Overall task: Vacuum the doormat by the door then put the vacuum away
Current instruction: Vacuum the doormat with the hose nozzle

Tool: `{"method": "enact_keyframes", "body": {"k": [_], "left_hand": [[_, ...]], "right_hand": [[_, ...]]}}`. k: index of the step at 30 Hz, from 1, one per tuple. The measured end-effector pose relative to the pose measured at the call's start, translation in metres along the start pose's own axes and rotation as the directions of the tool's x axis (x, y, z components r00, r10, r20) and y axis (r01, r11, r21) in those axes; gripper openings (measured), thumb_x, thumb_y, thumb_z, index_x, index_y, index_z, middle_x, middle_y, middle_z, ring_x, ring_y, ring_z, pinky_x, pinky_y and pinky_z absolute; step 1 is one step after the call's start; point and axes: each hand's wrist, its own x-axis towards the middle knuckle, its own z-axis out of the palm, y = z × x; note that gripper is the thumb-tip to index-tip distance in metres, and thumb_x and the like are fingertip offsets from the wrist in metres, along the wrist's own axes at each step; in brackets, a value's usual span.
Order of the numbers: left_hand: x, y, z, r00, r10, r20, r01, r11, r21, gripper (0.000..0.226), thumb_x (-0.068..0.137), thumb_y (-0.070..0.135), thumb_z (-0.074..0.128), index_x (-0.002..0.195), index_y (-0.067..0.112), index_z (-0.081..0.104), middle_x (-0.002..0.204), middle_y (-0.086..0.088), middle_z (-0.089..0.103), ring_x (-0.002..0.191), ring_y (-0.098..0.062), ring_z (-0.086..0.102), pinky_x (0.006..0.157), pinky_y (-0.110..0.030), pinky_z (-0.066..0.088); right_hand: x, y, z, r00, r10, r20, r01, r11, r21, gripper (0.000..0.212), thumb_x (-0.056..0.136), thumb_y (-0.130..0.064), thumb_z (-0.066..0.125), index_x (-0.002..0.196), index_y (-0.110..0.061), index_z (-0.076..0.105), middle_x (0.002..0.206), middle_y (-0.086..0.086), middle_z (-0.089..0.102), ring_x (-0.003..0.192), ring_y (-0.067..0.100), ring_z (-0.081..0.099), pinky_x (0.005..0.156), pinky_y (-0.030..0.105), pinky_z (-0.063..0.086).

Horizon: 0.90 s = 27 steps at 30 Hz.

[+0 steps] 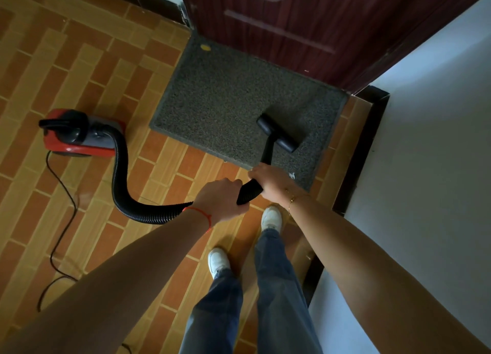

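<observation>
A dark grey doormat (225,98) lies on the tiled floor in front of a dark red door (305,18). The vacuum's black floor nozzle (279,133) rests on the mat's near right part. From it a black ribbed hose (119,173) curves left to the red and black vacuum body (77,134), which stands on the floor left of the mat. My left hand (218,199) grips the hose just behind the wand. My right hand (268,179) grips the wand (248,191) closer to the nozzle. A small yellow speck (205,47) sits at the mat's far left corner.
A black power cord (62,220) trails from the vacuum body across the brick-pattern floor toward the lower left. A white wall (425,154) with dark skirting (358,151) runs along the right. My feet in white shoes (271,218) stand just short of the mat.
</observation>
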Motion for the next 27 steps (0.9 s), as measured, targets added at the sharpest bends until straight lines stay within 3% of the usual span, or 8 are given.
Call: {"method": "enact_keyframes", "body": {"k": [14,17,22,27], "left_hand": [[0.127,0.074,-0.064,0.998,-0.008,-0.064,0.002,0.995,-0.101,0.026,0.088,0.043,0.054,0.097,0.019,0.053,0.062,0.007,0.043,0.059,-0.017,0.051,0.049,-0.026,0.036],[0.148,0.083,-0.072,0.997,0.003,-0.082,-0.011,0.995,-0.101,0.027,0.088,0.043,0.054,0.098,0.018,0.053,0.063,0.007,0.044,0.059,-0.017,0.05,0.05,-0.025,0.035],[0.171,0.095,-0.082,0.993,0.007,-0.119,-0.017,0.996,-0.087,0.029,0.088,0.043,0.054,0.103,0.017,0.055,0.07,0.004,0.05,0.062,-0.018,0.052,0.055,-0.026,0.039],[0.183,0.1,-0.087,0.991,0.008,-0.134,-0.02,0.995,-0.093,0.029,0.088,0.043,0.054,0.102,0.018,0.055,0.063,0.008,0.044,0.06,-0.017,0.052,0.052,-0.025,0.038]], "right_hand": [[0.034,0.148,-0.07,1.0,0.015,-0.02,-0.014,1.0,0.014,0.021,0.082,-0.001,0.062,0.093,-0.018,0.056,0.111,0.001,0.06,0.098,0.025,0.065,0.082,0.037,0.055],[0.04,0.169,-0.083,1.0,0.013,-0.01,-0.013,1.0,0.01,0.021,0.082,-0.002,0.063,0.093,-0.018,0.056,0.11,0.002,0.06,0.1,0.025,0.065,0.084,0.043,0.056],[0.048,0.194,-0.099,1.0,-0.002,0.006,0.002,1.0,0.0,0.021,0.083,-0.002,0.063,0.094,-0.019,0.054,0.11,0.001,0.061,0.102,0.023,0.064,0.086,0.039,0.055],[0.052,0.204,-0.108,1.0,0.006,0.024,-0.006,1.0,-0.002,0.02,0.084,-0.003,0.063,0.093,-0.018,0.055,0.107,0.001,0.062,0.102,0.023,0.064,0.088,0.04,0.054]]}}
